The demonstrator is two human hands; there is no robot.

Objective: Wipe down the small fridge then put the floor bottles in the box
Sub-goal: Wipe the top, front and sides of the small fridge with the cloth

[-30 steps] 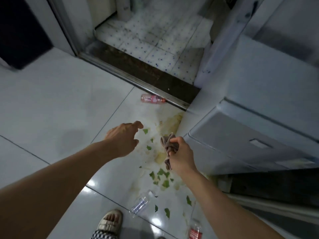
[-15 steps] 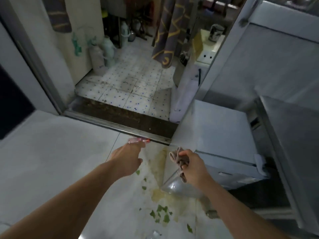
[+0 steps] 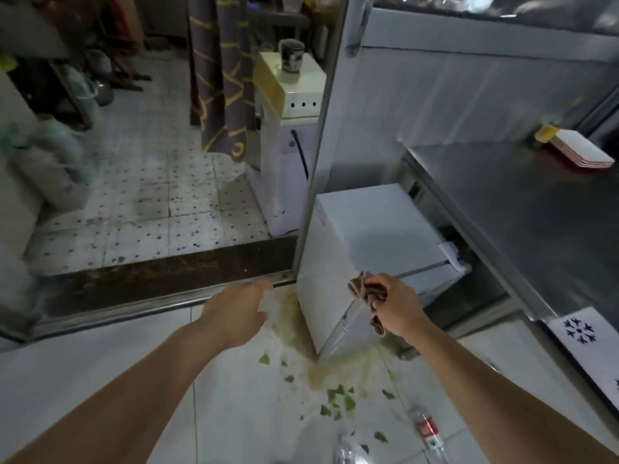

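The small white fridge (image 3: 375,229) stands on the floor beside a metal door frame, under a steel counter. My right hand (image 3: 395,306) grips a crumpled brown cloth (image 3: 366,291) just in front of the fridge's top front corner. My left hand (image 3: 237,311) hovers with relaxed fingers over the floor to the fridge's left and holds nothing. A plastic bottle with a red label (image 3: 427,430) lies on the tiles near my right forearm. A clear bottle (image 3: 346,448) lies at the bottom edge.
A yellowish spill and green leaf scraps (image 3: 335,396) cover the white tiles below the fridge. A dark threshold (image 3: 160,279) leads into a tiled back room with a patterned curtain (image 3: 221,78). The steel counter (image 3: 522,202) holds stacked red-edged cards.
The view has tilted up from the floor to the fridge and back room. Both hands stay out in front; the pink bottle by the threshold is now hidden behind my left hand.
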